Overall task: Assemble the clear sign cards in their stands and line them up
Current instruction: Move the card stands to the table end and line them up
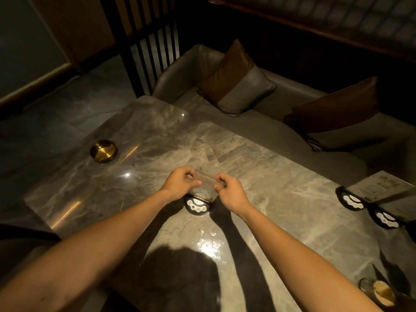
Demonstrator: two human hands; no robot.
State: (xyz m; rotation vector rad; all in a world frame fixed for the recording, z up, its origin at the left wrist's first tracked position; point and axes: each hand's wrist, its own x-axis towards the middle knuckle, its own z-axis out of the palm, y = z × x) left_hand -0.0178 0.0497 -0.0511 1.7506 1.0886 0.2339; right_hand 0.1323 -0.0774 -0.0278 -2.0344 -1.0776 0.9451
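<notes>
both hands, left hand (177, 183) and right hand (230, 190), pinch the ends of a clear sign card (206, 184), thin and glossy, over a round black stand (198, 204) on the polished grey marble table (258, 165). two more round black stands (369, 208) sit at the right edge.

No legible text anywhere. Printed sign card (380, 187) near right edge of marble table (258, 154): rows of print visible, too blurred to read. Black oval stands (351, 201) beneath it carry white marks, shapes only, no characters made out. Stand (197, 206) at table centre: white button-like marks, unreadable. Brass disc (104, 151) near left edge: no marking discernible.
</notes>
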